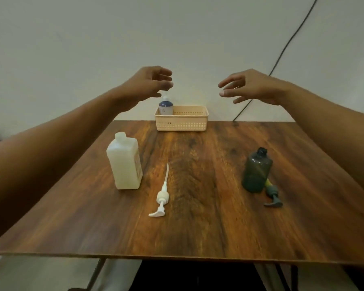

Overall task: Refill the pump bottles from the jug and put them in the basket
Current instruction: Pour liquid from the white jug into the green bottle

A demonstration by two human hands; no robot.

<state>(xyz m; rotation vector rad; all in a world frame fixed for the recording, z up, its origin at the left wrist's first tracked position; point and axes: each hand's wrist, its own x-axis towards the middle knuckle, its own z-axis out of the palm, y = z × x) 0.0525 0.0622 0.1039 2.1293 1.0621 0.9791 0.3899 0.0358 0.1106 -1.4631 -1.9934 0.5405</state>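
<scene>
the left hand (pixel 149 80) hovers over the left end of the basket (pixel 182 123), fingers loosely curled and holding nothing; whether they touch the pump top below cannot be told. the white jug (pixel 124 164), uncapped, stands upright on the table (pixel 198 227), nearer than the basket and to its left. a white pump (pixel 162 198) lies loose nearer than the basket, just right of the jug. a blue and white pump bottle (pixel 166 107) stands upright inside the basket's left end. the right hand (pixel 250 87) hovers above and right of the basket, fingers spread and empty. a dark bottle (pixel 256 171) stands nearer than the basket and to its right, its dark pump (pixel 272 196) lying against its base.
</scene>
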